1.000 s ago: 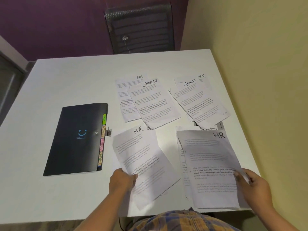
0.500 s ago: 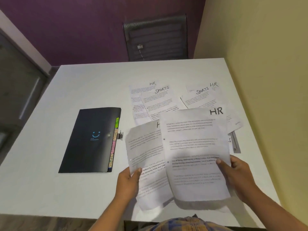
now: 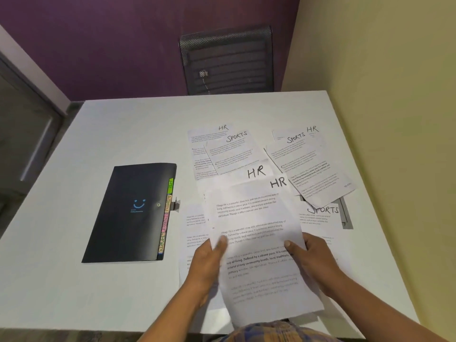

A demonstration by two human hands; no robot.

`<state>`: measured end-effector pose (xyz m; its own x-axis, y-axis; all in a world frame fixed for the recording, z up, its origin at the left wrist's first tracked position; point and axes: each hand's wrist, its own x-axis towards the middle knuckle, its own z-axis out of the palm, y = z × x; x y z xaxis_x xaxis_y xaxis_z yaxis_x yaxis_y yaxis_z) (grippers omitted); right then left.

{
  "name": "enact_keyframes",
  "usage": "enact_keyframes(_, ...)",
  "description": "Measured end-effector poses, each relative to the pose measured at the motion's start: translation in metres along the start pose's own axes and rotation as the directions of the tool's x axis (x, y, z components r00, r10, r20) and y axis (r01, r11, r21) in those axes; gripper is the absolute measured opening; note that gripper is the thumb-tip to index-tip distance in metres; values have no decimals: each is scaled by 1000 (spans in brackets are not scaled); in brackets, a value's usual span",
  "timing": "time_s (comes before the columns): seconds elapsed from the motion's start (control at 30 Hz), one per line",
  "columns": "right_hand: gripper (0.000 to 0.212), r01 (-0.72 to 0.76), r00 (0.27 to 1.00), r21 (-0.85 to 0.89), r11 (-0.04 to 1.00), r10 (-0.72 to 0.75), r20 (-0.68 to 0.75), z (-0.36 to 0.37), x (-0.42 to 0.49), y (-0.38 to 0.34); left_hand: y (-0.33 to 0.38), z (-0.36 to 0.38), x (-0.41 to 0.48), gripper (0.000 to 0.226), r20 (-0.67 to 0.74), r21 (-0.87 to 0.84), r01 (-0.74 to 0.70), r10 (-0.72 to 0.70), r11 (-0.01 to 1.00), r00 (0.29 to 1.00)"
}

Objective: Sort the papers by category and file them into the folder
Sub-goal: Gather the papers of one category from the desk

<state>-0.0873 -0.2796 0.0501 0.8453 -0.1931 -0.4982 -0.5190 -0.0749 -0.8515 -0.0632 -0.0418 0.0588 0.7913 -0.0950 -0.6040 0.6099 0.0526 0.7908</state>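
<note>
- A white table (image 3: 123, 134) stood in a corner between a purple wall and a yellow wall, with a black mesh chair (image 3: 227, 60) at its far side.
- A black expanding folder (image 3: 133, 213) lay closed on the table's left part, well apart from the hands. Its coloured index tabs (image 3: 165, 218) showed along its right edge.
- The HR sheets (image 3: 256, 218), two overlapped pages with the front one set lower, were held up over the near middle of the table, above other loose pages.
- SPORTS sheets (image 3: 234, 149) and further HR pages lay in overlapping piles farther back and to the right.
- The pages looked light, thin and floppy, and likely to sag, slip over one another or crease. Holding them at both side edges near mid-height seemed the steadiest grip.
- The left hand (image 3: 207, 265) pinched the left edge, its thumb (image 3: 220, 243) flat on the front face and its other fingers hidden behind.
- The right hand (image 3: 313, 257) gripped the right edge likewise, thumb on top and fingers out of sight beneath.
</note>
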Motion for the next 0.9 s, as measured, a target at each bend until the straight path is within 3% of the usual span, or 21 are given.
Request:
enact_keyframes(0.13,7,105,993,-8,994,-105,-50,-7,0,-14,10,7,-1,20,96,37,-182,177,983,979)
enact_keyframes(0.23,10,153,981,12,988,-151,-126,-10,3,-27,17,9,7,20,56,115,-324,319,939,946)
enact_keyframes(0.33,18,206,967,21,978,-200,-158,-14,1,-39,24,11,11,5,16,205,-427,433,881,901)
enact_keyframes(0.43,27,275,956,22,961,-272,-107,-13,-1,-42,26,13,11,7,17,268,-441,453,857,891)
enact_keyframes(0.5,26,304,949,-69,950,-308,-71,-12,-1,-43,24,13,12,17,30,294,-455,468,840,883)
enact_keyframes(0.57,20,312,947,-131,941,-318,-34,-12,4,-39,21,13,16,22,46,297,-464,473,834,880)
enact_keyframes(0.67,29,262,962,-125,957,-269,-40,-13,8,-31,22,18,17,17,64,337,-410,414,848,908)
enact_keyframes(0.73,28,241,967,-173,955,-251,-40,-13,12,-29,24,20,18,43,55,356,-403,411,843,910)
enact_keyframes(0.9,15,224,963,-143,964,-242,-120,-19,26,-32,32,18,36,25,46,362,-410,423,838,905)
